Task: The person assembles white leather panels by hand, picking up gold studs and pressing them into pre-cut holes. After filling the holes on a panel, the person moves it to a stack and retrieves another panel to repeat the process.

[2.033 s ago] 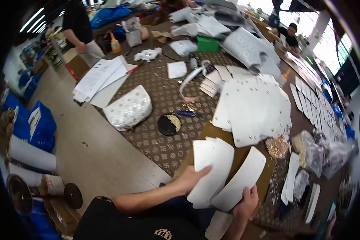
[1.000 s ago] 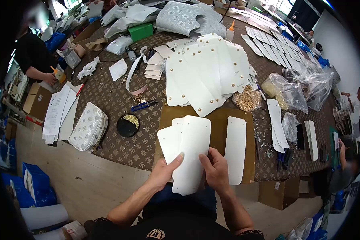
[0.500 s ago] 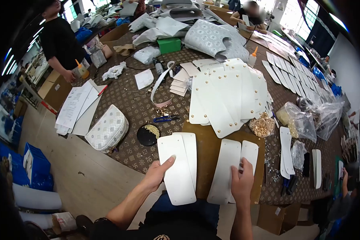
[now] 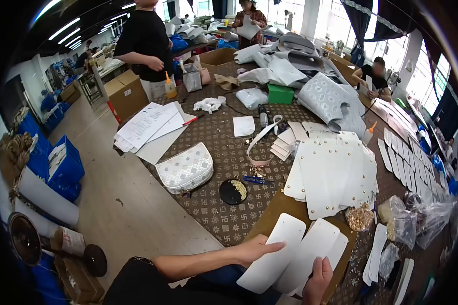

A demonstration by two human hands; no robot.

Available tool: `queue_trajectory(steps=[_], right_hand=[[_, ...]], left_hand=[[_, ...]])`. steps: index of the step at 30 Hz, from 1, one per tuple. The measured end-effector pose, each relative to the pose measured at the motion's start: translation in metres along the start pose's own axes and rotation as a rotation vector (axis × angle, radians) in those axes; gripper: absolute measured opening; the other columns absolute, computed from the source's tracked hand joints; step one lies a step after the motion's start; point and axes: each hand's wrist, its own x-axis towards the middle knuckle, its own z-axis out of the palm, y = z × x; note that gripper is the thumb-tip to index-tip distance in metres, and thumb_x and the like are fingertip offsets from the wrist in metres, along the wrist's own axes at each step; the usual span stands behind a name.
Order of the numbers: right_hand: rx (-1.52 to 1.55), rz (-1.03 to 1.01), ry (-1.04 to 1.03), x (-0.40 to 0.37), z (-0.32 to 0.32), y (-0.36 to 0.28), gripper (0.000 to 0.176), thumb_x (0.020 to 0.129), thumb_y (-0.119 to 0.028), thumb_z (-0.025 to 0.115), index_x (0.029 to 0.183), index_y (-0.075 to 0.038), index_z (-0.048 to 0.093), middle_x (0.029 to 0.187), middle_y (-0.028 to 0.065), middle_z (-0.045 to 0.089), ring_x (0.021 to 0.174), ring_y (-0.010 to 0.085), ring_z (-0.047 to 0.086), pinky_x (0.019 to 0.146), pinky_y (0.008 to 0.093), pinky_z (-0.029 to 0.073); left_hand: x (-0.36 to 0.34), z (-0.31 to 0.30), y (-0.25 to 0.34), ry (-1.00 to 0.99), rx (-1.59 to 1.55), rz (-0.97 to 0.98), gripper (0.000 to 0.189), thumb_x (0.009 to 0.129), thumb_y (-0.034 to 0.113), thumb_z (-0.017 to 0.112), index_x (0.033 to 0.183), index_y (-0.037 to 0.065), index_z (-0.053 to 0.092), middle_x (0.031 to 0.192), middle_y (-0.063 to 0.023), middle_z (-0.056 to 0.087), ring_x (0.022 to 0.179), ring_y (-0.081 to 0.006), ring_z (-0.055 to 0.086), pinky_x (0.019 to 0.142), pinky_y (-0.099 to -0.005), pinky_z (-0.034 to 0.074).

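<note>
My left hand point(image 4: 255, 250) is closed on a long white panel point(image 4: 286, 234) with rounded corners, its thumb lying on top. On the right, my right hand point(image 4: 318, 279) grips more white panels point(image 4: 314, 249) fanned over one another; its fingers are partly hidden underneath. The two groups overlap in the middle, at the table's near edge. Under them lies a brown board point(image 4: 269, 208). Just beyond is a pile of larger white panels point(image 4: 328, 175) with gold studs along their ends. A bag of small gold pieces point(image 4: 360, 218) sits right of that pile.
A black dish point(image 4: 228, 192) holds gold bits beside blue snips point(image 4: 258, 180). Left of it lies a patterned white pouch point(image 4: 185, 169), near papers point(image 4: 150, 124). Silver sheets point(image 4: 331, 99) and a green box point(image 4: 280, 94) stand behind. A person point(image 4: 147, 46) stands at the far left.
My view has swung left. The two groups of white panels, apart before, now overlap, with both hands still holding them. The standing person's arm is now bent up at the waist.
</note>
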Motion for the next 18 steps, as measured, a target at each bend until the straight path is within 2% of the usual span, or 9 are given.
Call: queue_trajectory(steps=[2, 3, 4, 5, 7, 9, 14, 16, 18], right_hand=[[-0.068, -0.045, 0.076, -0.004, -0.013, -0.011, 0.023, 0.109, -0.014, 0.051, 0.109, 0.005, 0.064, 0.092, 0.0015, 0.066, 0.081, 0.0067, 0.056, 0.071, 0.0234, 0.046], [-0.117, -0.037, 0.111, -0.004, -0.022, -0.016, 0.024, 0.11, -0.014, 0.05, 0.109, 0.005, 0.063, 0.095, 0.0029, 0.067, 0.084, 0.0074, 0.058, 0.075, 0.0239, 0.048], [-0.082, -0.049, 0.083, -0.001, -0.043, -0.008, 0.024, 0.11, -0.013, 0.049, 0.11, 0.006, 0.063, 0.1, 0.0039, 0.069, 0.088, 0.0079, 0.06, 0.078, 0.0243, 0.049], [-0.072, -0.08, 0.13, 0.0, -0.051, -0.011, 0.024, 0.11, -0.013, 0.049, 0.112, 0.006, 0.063, 0.101, 0.0042, 0.069, 0.088, 0.0076, 0.06, 0.079, 0.0242, 0.049], [-0.07, -0.108, 0.222, 0.004, -0.071, -0.017, 0.024, 0.11, -0.013, 0.049, 0.114, 0.006, 0.064, 0.102, 0.0044, 0.07, 0.088, 0.0073, 0.06, 0.08, 0.024, 0.049], [-0.008, -0.118, 0.215, 0.004, -0.102, -0.019, 0.026, 0.111, -0.013, 0.049, 0.12, 0.006, 0.063, 0.106, 0.0054, 0.071, 0.09, 0.0077, 0.062, 0.082, 0.0244, 0.05], [-0.065, -0.093, 0.368, -0.001, -0.15, -0.012, 0.027, 0.111, -0.013, 0.048, 0.124, 0.005, 0.063, 0.109, 0.0064, 0.072, 0.093, 0.0088, 0.064, 0.085, 0.0249, 0.052], [-0.112, -0.045, 0.435, -0.002, -0.161, -0.015, 0.028, 0.11, -0.013, 0.05, 0.124, 0.006, 0.064, 0.106, 0.0061, 0.072, 0.091, 0.0081, 0.064, 0.082, 0.0244, 0.051], [-0.212, 0.0, 0.429, -0.005, -0.182, -0.012, 0.029, 0.109, -0.014, 0.051, 0.125, 0.007, 0.064, 0.104, 0.0056, 0.072, 0.088, 0.0075, 0.063, 0.079, 0.0241, 0.051]], left_hand=[[0.002, -0.004, -0.006, 0.039, -0.02, -0.016, 0.055, 0.106, 0.044, 0.061, 0.129, -0.006, 0.065, 0.111, -0.0107, 0.074, 0.094, -0.015, 0.07, 0.079, -0.0315, 0.058], [0.001, -0.006, -0.004, 0.086, -0.008, -0.069, 0.053, 0.106, 0.043, 0.061, 0.126, -0.005, 0.066, 0.105, -0.0108, 0.075, 0.086, -0.015, 0.071, 0.072, -0.0308, 0.059], [0.015, -0.022, -0.029, 0.121, 0.023, -0.046, 0.05, 0.106, 0.042, 0.062, 0.124, -0.004, 0.068, 0.101, -0.0109, 0.075, 0.078, -0.0147, 0.072, 0.068, -0.0298, 0.059], [0.004, -0.018, -0.012, 0.168, 0.053, -0.066, 0.047, 0.106, 0.04, 0.062, 0.12, -0.004, 0.07, 0.098, -0.0112, 0.076, 0.077, -0.0144, 0.072, 0.067, -0.0297, 0.059], [0.007, -0.03, -0.015, 0.236, 0.191, 0.002, 0.046, 0.106, 0.039, 0.063, 0.114, -0.005, 0.072, 0.094, -0.0103, 0.076, 0.077, -0.0145, 0.072, 0.066, -0.0297, 0.058], [0.007, -0.036, -0.011, 0.308, 0.263, 0.017, 0.046, 0.105, 0.039, 0.064, 0.109, -0.006, 0.074, 0.09, -0.0095, 0.076, 0.077, -0.0142, 0.072, 0.066, -0.0299, 0.057], [0.028, -0.029, -0.016, 0.329, 0.32, 0.088, 0.044, 0.105, 0.037, 0.065, 0.107, -0.006, 0.074, 0.089, -0.0092, 0.076, 0.078, -0.0136, 0.071, 0.068, -0.0305, 0.056], [0.038, -0.017, -0.01, 0.438, 0.591, 0.214, 0.043, 0.103, 0.036, 0.067, 0.105, -0.006, 0.074, 0.085, -0.0108, 0.076, 0.077, -0.0141, 0.071, 0.069, -0.0326, 0.055], [0.055, -0.015, -0.014, 0.486, 0.667, 0.24, 0.041, 0.102, 0.035, 0.067, 0.107, -0.005, 0.074, 0.083, -0.013, 0.075, 0.077, -0.0144, 0.07, 0.071, -0.0337, 0.055]])
